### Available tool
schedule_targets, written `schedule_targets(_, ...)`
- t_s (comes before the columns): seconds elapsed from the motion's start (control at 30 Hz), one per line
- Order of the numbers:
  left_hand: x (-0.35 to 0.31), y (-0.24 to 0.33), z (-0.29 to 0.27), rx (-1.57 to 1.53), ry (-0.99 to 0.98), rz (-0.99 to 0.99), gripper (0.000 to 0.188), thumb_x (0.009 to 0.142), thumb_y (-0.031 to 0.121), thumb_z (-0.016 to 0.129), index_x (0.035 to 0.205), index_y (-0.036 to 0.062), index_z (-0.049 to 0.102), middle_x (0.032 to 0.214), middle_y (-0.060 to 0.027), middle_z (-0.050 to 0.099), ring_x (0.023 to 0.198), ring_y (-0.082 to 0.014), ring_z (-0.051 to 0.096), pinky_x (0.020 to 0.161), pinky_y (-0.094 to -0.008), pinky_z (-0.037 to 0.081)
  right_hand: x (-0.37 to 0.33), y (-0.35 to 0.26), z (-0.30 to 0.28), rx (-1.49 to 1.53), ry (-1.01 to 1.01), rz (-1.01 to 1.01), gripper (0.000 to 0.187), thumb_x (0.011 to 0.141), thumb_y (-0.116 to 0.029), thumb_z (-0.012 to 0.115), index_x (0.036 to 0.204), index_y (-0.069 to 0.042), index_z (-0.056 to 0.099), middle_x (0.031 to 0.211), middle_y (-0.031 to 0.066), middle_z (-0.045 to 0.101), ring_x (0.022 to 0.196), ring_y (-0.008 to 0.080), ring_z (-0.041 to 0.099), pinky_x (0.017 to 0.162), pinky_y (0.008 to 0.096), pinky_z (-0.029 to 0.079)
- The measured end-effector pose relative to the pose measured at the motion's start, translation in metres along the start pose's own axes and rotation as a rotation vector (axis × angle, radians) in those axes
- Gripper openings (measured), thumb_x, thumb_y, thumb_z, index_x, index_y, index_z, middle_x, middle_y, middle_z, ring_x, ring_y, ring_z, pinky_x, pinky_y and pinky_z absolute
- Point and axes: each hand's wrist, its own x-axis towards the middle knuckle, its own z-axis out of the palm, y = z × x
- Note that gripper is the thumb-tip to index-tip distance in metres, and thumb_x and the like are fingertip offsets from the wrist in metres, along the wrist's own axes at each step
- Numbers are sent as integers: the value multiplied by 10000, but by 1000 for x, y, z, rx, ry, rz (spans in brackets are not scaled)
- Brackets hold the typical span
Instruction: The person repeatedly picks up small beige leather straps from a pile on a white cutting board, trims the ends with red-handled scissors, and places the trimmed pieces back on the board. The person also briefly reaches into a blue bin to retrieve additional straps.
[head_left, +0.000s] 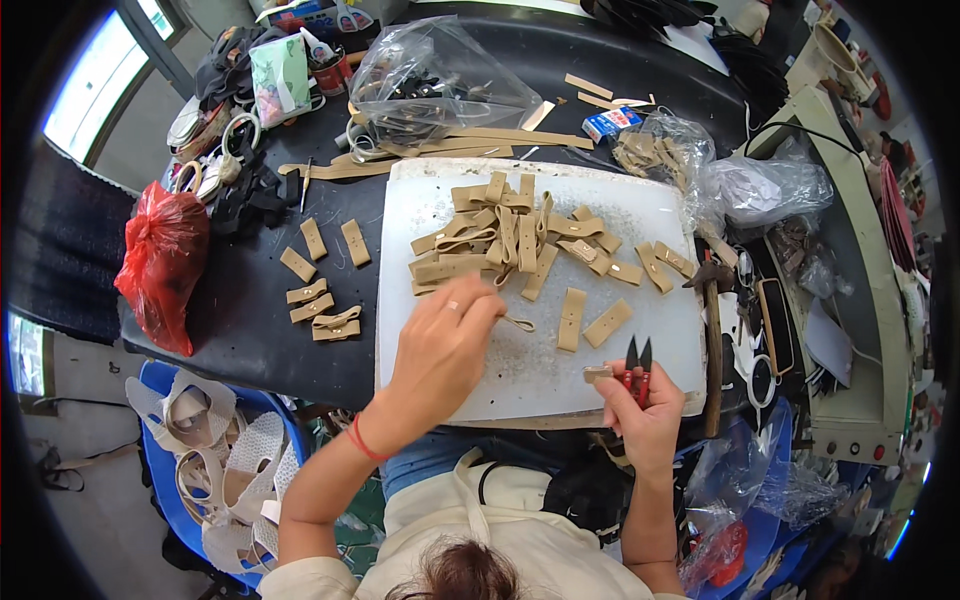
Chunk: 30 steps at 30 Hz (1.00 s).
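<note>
My left hand (450, 335) is over the white board (425, 385), at the near edge of a heap of beige strap loops (505, 235). Its fingers are curled and slightly blurred; a narrow beige strap loop (518, 323) sticks out from under them, apparently pinched there. At the board's near right, my right hand (645, 415) is closed round small thread snips (637, 375) with red handles and dark blades pointing away from me. A short beige strap piece (597, 374) is also held at its thumb and fingertips. Several single straps (607, 322) lie between the heap and the snips.
Several straps (335, 323) lie left of the board on the black tabletop (270, 345). A hammer (712, 340) lies along the board's right edge. Long beige strips (430, 147) and a clear plastic bag (440, 80) are behind. A blue tub (160, 375) stands below left.
</note>
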Motion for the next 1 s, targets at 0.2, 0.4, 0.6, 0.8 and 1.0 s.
schedule_targets(0.2, -23, 33, -3, -986, -131, -554, 232, 867, 26, 535, 1080, -56, 581, 905, -126, 655, 812, -145, 633, 705, -256, 515, -12, -16, 26, -116, -273, -138, 171, 752, 22, 675, 908, 22, 606, 666, 24, 622, 507, 49, 535, 459, 178, 415)
schedule_targets(0.4, -30, 44, -14, -1011, -163, -503, 254, 870, 21, 523, 1104, -67, 567, 955, -150, 651, 869, -152, 635, 754, -255, 523, -1, -13, 25, -219, -242, -462, 212, 727, 55, 684, 925, -13, 648, 826, 49, 630, 632, 49, 513, 518, 175, 380)
schedule_targets(0.6, -31, 45, -18, -1004, -191, -465, 258, 865, 17, 513, 1103, -68, 563, 960, -161, 648, 873, -174, 642, 763, -272, 525, -3, -3, 28, -38, -180, -333, 180, 743, 39, 684, 913, -8, 648, 784, 12, 606, 596, 26, 450, 501, 165, 334)
schedule_targets(0.8, -29, 44, -17, -991, -214, -420, 240, 850, -9, 501, 1070, -63, 580, 947, -152, 651, 846, -171, 645, 752, -276, 526, -9, -5, 29, 91, -173, -155, 133, 790, -13, 670, 905, -5, 604, 711, -17, 579, 553, 9, 443, 477, 155, 334)
schedule_targets(1.0, -32, 39, -14, -1007, -234, -383, 233, 817, -31, 529, 1037, -47, 601, 920, -154, 652, 799, -184, 652, 713, -276, 522, -4, 4, 23, 295, -313, -26, 169, 802, -48, 672, 924, -16, 559, 733, 0, 588, 577, 23, 481, 502, 159, 384)
